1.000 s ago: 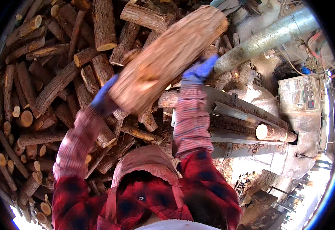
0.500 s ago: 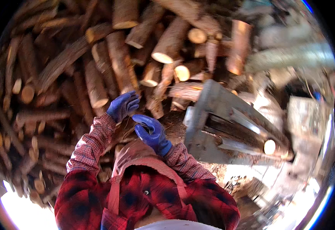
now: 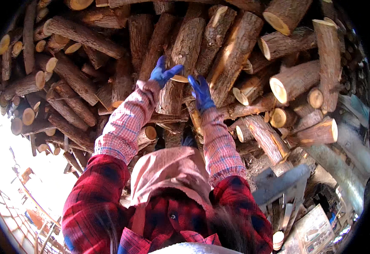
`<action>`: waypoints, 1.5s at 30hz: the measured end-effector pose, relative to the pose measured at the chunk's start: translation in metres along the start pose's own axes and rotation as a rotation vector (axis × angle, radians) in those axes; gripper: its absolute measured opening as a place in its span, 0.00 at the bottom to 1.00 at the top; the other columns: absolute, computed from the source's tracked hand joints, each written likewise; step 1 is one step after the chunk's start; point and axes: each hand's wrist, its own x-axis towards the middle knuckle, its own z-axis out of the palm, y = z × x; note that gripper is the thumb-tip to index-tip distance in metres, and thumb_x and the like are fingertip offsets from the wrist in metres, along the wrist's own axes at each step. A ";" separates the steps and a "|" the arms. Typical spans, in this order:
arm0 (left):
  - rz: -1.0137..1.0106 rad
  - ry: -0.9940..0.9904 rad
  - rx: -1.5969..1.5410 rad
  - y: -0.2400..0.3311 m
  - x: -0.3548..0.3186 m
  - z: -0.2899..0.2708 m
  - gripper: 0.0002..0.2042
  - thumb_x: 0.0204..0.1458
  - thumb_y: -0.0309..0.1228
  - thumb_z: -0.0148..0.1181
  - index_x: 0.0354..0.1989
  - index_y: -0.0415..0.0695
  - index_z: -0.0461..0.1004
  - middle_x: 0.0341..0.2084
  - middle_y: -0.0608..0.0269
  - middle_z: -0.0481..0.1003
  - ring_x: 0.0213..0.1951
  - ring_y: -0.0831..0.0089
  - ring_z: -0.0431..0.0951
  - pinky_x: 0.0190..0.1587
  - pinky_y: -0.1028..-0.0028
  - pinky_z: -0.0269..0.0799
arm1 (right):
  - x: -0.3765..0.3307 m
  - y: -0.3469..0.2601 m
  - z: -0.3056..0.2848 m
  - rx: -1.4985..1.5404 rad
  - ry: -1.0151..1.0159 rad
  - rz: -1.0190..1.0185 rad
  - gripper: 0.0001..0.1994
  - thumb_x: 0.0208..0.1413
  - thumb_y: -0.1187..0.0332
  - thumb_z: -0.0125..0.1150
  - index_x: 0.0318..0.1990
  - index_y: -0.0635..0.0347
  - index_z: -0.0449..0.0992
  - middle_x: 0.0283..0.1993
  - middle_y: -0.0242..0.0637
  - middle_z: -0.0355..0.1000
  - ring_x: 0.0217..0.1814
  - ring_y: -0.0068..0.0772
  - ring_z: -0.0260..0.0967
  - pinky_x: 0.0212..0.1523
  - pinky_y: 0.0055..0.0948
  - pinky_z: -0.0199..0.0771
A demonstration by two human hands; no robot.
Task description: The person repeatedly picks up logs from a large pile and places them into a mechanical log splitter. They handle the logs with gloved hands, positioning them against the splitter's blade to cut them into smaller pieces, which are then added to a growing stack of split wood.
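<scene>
I see both blue-gloved hands up at the woodpile [image 3: 79, 36]. My left hand [image 3: 163, 73] has its fingers spread apart, thumb touching a split log [image 3: 184, 63] that lies between both hands. My right hand [image 3: 202, 92] rests just beside that log, fingers loosely apart, gripping nothing.

The palm of the left hand [image 3: 163, 73] faces the log pile [image 3: 235, 63], so it cannot be told if it touches the bark. The right hand [image 3: 201, 92] shows only its back, and the fingertips lie against the split log [image 3: 180, 72] (a grip or only a touch, this is unclear). The black rim cuts off the outer logs. The grey metal frame [image 3: 280, 184] is partly hidden by the right sleeve [image 3: 221, 146]. The lower left is washed out by bright light.
</scene>
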 end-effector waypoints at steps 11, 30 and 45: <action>0.059 -0.338 0.141 0.016 -0.005 -0.038 0.29 0.51 0.36 0.61 0.60 0.36 0.62 0.52 0.54 0.71 0.56 0.67 0.69 0.60 0.67 0.61 | 0.000 0.028 0.044 0.136 -0.164 -0.094 0.28 0.59 0.47 0.53 0.60 0.54 0.65 0.58 0.33 0.66 0.58 0.32 0.63 0.56 0.35 0.67; 0.326 -0.437 0.733 0.140 -0.435 -0.150 0.51 0.36 0.39 0.74 0.67 0.39 0.47 0.55 0.51 0.66 0.54 0.63 0.68 0.57 0.65 0.63 | -0.284 0.069 0.115 1.129 -0.294 -0.447 0.33 0.60 0.39 0.41 0.61 0.55 0.64 0.58 0.35 0.68 0.56 0.35 0.66 0.59 0.36 0.65; 1.732 -1.202 0.645 0.275 -0.531 0.376 0.42 0.39 0.41 0.70 0.61 0.36 0.57 0.51 0.43 0.68 0.52 0.49 0.71 0.52 0.59 0.69 | -0.724 -0.048 -0.239 0.482 1.337 -1.787 0.30 0.60 0.46 0.46 0.64 0.54 0.56 0.67 0.45 0.52 0.68 0.48 0.50 0.67 0.50 0.52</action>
